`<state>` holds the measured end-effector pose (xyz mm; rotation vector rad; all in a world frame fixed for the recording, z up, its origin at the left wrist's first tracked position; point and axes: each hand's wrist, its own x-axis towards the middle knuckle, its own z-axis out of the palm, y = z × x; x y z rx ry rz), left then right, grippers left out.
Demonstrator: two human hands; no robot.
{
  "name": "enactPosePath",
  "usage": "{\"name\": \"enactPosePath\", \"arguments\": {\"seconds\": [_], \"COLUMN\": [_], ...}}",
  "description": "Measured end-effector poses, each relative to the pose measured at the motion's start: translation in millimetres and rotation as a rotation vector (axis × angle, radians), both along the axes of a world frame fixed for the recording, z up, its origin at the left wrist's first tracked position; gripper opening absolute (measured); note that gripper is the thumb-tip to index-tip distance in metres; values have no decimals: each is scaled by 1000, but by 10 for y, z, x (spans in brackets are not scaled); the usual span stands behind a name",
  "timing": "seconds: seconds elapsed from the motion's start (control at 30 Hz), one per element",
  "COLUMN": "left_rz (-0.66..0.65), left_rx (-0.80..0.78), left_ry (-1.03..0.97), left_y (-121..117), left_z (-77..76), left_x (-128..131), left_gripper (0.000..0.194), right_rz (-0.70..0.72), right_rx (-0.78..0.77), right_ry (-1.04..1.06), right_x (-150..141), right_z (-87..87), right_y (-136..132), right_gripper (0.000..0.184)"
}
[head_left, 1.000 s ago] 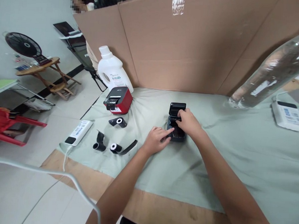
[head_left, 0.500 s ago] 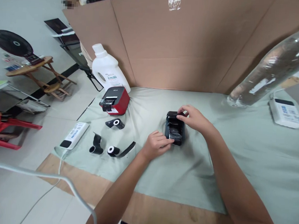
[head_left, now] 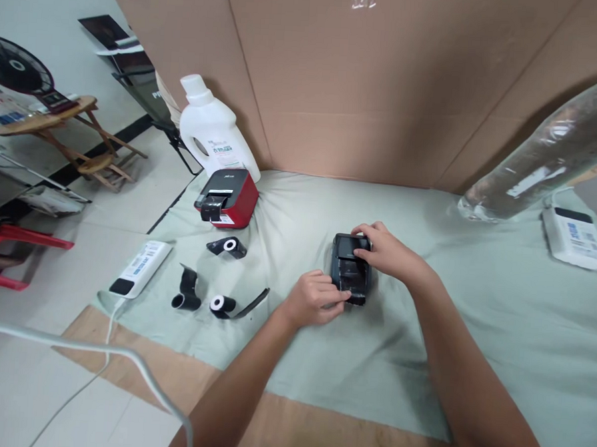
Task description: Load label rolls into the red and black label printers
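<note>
On the green cloth sits a small black label printer (head_left: 352, 274), with a shiny dark strip lying over its near half. My right hand (head_left: 387, 249) grips the printer's lid at the far end, fingers over its edge and thumb on top. From the near left, my left hand (head_left: 317, 299) pinches the strip's near end at the front of the printer. Left of it lie several rolls of black tape: one roll (head_left: 231, 247) near the red printer, another roll (head_left: 223, 305) with its tail stretched right, and an upright-tailed roll (head_left: 186, 300).
A red and black printer (head_left: 242, 204) stands before a white jug (head_left: 218, 136). Cardboard (head_left: 355, 93) walls the back. White power banks (head_left: 140, 268) lie left and right, cabled. A clear plastic-wrapped roll (head_left: 547, 156) leans at right. A pale cable (head_left: 72, 336) crosses the lower left.
The printer's lid has swung down over its far half under my right hand. My left hand stays at the near end of the strip. The whole view has shifted slightly.
</note>
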<state>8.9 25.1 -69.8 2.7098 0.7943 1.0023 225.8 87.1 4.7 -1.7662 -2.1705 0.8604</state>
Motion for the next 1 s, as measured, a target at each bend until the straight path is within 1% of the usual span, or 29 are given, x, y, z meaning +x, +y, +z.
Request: {"name": "enactPosePath", "arguments": {"seconds": [0.07, 0.13, 0.3, 0.37, 0.43, 0.5, 0.53, 0.6, 0.67, 0.73, 0.8, 0.9, 1.0], "left_rz": [-4, -7, -12, -29, -65, -114, -138, -168, -167, -145, -112, -42, 4], "left_rx": [1, 7, 15, 33, 51, 58, 59, 57, 39, 3, -36, -84, -141], "left_ry": [-5, -14, -35, -60, -76, -81, -83, -82, -60, 10, 110, 219, 240], "left_y": [4, 14, 32, 26, 10, -13, -27, -56, -83, -100, -104, -82, -53], "left_z": [-11, -37, -56, -33, -10, -1, -2, -9, -9, 4, 18, -1, -64], "left_x": [2, 10, 38, 40, 36, 31, 28, 25, 25, 35, 56, 99, 123], "left_gripper": [18, 18, 16, 14, 14, 15, 15, 16, 17, 19, 23, 30, 38], "right_rz": [-46, -86, -100, -135, -186, -237, -264, -314, -327, -319, -344, -474, -694], "right_rx": [-38, -82, -150, -149, -119, -55, -15, 40, 79, 131, 200, 335, 399], "right_ry": [-34, -66, -49, -63, -107, -189, -242, -320, -313, -249, -197, -205, -293], "right_x": [-20, -27, 23, -18, -161, -393, -520, -724, -772, -609, -239, 556, 1357], "right_z": [-34, -62, -71, -58, -52, -59, -68, -83, -76, -35, 24, 77, 43], "right_y": [2, 14, 43, -6, -108, -236, -298, -397, -457, -481, -482, -486, -539], "right_gripper": [42, 44, 46, 55, 74, 93, 99, 102, 96, 86, 77, 71, 73]}}
